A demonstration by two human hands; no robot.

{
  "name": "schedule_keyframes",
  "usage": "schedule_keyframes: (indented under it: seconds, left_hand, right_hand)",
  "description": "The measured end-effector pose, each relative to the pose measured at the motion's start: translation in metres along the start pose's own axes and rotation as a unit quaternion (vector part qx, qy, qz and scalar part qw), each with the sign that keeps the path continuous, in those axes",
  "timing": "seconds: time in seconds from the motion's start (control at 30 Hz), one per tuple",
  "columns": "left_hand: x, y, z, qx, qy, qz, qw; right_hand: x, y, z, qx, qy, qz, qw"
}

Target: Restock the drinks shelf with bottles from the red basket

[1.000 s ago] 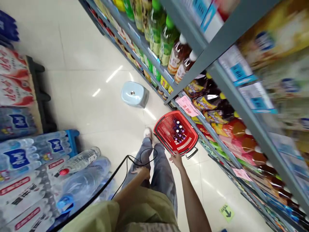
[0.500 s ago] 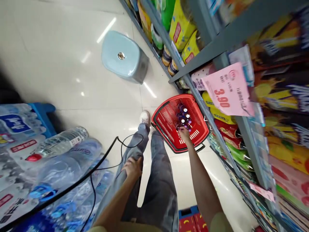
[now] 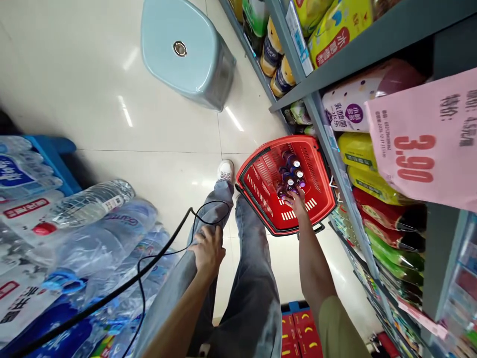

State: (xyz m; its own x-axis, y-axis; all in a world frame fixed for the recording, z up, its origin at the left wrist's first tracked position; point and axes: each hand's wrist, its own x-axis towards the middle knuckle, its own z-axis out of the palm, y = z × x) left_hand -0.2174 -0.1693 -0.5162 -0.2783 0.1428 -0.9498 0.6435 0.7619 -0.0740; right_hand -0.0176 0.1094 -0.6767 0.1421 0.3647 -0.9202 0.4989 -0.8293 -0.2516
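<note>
My right hand (image 3: pixel 296 201) reaches down into a red shopping basket (image 3: pixel 257 191) on the floor. Its fingers curl around the lower end of a small dark purple bottle (image 3: pixel 282 191), partly hidden by the hand. Beside it in the basket lie several similar bottles (image 3: pixel 290 161), some with white cap tops and some with purple ones. My left hand (image 3: pixel 207 248) rests on my left knee, fingers spread over the jeans and holding nothing. A thin black cable (image 3: pixel 164 251) passes close by that hand.
A light blue stool (image 3: pixel 179 74) stands ahead. Grey shelves (image 3: pixel 357 47) with drinks and a pink price sign (image 3: pixel 425 141) rise on the right. At left are piled water bottles (image 3: pixel 100 243). Red cartons (image 3: pixel 298 330) sit near my feet, behind the basket.
The view has come lower and closer to the stool and price sign. My right hand stays in the basket at the bottles, its fingers now more visible. My left hand remains on the knee.
</note>
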Motion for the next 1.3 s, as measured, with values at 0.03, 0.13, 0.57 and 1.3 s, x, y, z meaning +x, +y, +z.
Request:
schedule_keyframes:
  seconds: [0.03,0.13,0.57,1.3]
  left_hand:
    - [0.002,0.0,0.001,0.008,0.004,-0.001,1.0]
    - [0.007,0.0,0.007,0.041,0.01,0.007,0.999]
    - [0.014,0.002,0.024,0.109,0.034,0.025,0.993]
    - [0.014,0.004,0.031,0.091,0.022,0.02,0.995]
  right_hand:
    - [0.007,0.001,0.001,0.009,-0.004,0.001,1.0]
    - [0.025,0.005,0.005,0.027,-0.01,0.003,1.0]
    - [0.082,0.011,0.033,0.073,-0.015,0.011,0.997]
    - [0.059,0.047,0.068,-0.153,-0.023,0.028,0.988]
